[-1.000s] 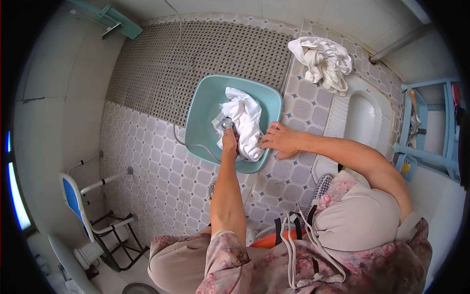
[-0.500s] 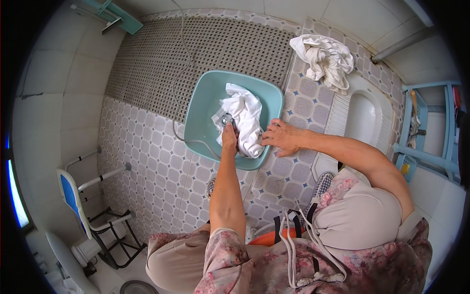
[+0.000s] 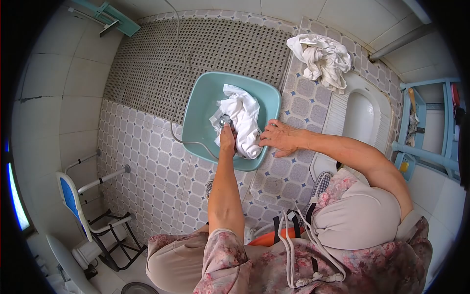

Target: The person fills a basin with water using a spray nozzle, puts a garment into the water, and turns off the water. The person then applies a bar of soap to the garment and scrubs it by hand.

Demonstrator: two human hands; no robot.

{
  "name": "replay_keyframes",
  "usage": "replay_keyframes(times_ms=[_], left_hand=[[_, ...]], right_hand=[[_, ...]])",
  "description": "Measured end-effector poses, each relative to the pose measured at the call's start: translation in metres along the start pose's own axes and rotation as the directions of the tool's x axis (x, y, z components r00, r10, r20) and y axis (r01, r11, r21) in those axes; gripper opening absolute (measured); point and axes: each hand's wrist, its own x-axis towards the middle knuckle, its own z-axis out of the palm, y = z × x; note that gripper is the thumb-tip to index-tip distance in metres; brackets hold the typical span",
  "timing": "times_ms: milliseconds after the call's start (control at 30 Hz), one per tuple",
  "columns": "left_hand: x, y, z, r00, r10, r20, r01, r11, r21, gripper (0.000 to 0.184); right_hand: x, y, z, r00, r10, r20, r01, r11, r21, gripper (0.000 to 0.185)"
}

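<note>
A turquoise plastic basin (image 3: pixel 199 105) stands on the tiled floor in front of me, with a wet white garment (image 3: pixel 242 110) bunched inside. My left hand (image 3: pixel 227 138) reaches into it, closed around a silver shower head (image 3: pixel 224 120) that lies against the garment's left side. From that hand a grey hose (image 3: pixel 175 112) runs over the basin's left rim and up across the floor. At the right rim is my right hand (image 3: pixel 279 137), fingers apart and slightly bent, touching the edge.
Another heap of white cloth (image 3: pixel 320 59) lies on the floor at the upper right, beside a squat toilet (image 3: pixel 362 115). Perforated grey matting (image 3: pixel 147 63) covers the far floor. A folding chair (image 3: pixel 73 201) stands at left, a blue shelf (image 3: pixel 422 127) at right.
The whole view has shifted slightly, so things sit a little further left. Both hands, the shower head and the garment keep nearly the same places.
</note>
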Motion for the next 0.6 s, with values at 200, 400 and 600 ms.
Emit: replay_keyframes(times_ms=[200, 400, 600], left_hand=[[-0.006, 0.003, 0.002, 1.000, 0.012, 0.002, -0.012, 1.000, -0.025, 0.045], [-0.010, 0.006, 0.001, 1.000, -0.002, 0.017, 0.003, 1.000, -0.031, 0.041], [-0.013, 0.008, 0.002, 1.000, 0.011, 0.013, -0.010, 1.000, -0.012, 0.046]], right_hand=[[0.001, 0.000, 0.001, 1.000, 0.006, 0.010, -0.006, 1.000, 0.010, 0.063], [0.001, -0.001, -0.001, 1.000, 0.012, 0.019, -0.012, 1.000, 0.008, 0.063], [0.001, -0.001, -0.001, 1.000, 0.012, 0.017, -0.012, 1.000, 0.010, 0.063]])
